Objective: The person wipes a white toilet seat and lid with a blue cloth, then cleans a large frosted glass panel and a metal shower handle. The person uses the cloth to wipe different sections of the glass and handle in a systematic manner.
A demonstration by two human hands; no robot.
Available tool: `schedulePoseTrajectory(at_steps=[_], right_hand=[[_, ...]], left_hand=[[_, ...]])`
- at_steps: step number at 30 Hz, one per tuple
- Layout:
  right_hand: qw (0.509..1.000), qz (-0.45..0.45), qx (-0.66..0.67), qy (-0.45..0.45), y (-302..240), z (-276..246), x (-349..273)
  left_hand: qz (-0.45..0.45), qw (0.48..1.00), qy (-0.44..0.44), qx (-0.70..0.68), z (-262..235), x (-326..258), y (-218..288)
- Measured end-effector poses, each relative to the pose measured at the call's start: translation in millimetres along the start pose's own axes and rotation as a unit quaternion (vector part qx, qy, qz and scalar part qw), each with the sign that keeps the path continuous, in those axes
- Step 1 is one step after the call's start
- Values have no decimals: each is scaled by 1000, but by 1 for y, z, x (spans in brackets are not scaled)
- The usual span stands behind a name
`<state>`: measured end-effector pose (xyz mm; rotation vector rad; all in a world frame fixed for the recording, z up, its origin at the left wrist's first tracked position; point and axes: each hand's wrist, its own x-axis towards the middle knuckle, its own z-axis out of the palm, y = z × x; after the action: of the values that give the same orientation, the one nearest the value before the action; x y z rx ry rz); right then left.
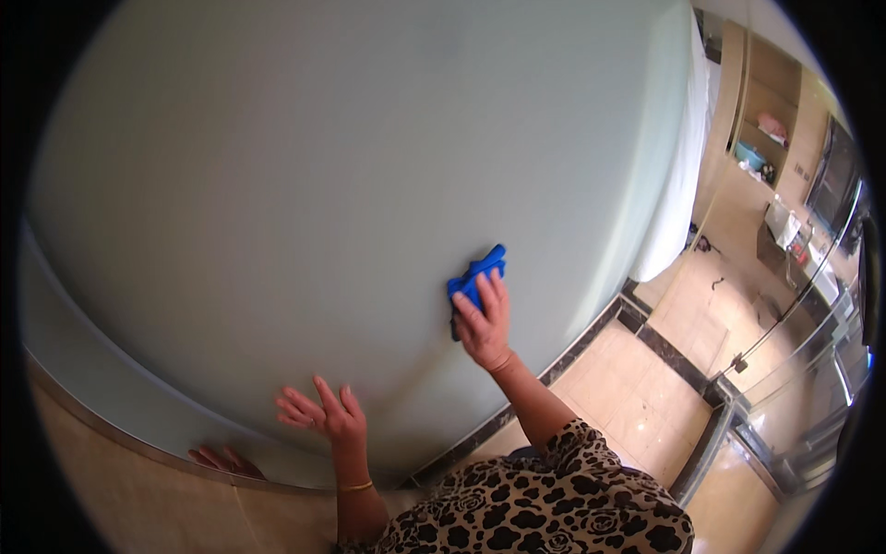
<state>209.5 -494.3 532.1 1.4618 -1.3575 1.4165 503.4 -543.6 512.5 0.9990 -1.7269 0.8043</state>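
In the head view, we are holding a bunched blue cloth [471, 280] in the right hand [484, 323], with the fingers and thumb closing over its lower right side. From that grip, the cloth is lying up and to the left: one end is poking out past the fingertips, while a darker fold is hanging down along the outer side of the thumb. Its long axis is slanting from upper right to lower left, and it appears to be lying against the frosted glass panel [305, 194], which is spreading up and away to the left of the grip.

The left hand [332, 415] is sitting below and to the left of the grip, well apart from the cloth, with its fingers spreading wide and holding nothing that we are seeing. We cannot tell whether it is touching the glass. The right hand is plainly the nearer one. To the right of the grip, a white curtain [666, 226] is hanging beside the panel.
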Motion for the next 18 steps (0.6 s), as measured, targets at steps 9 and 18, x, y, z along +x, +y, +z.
schedulePoseTrajectory(at_steps=[9,18], right_hand=[[993,48,6,106,-13,4,103],[965,-241,58,-87,-51,6,65]], left_hand=[[4,999,27,30,0,2,1],[11,998,52,-19,3,0,6]])
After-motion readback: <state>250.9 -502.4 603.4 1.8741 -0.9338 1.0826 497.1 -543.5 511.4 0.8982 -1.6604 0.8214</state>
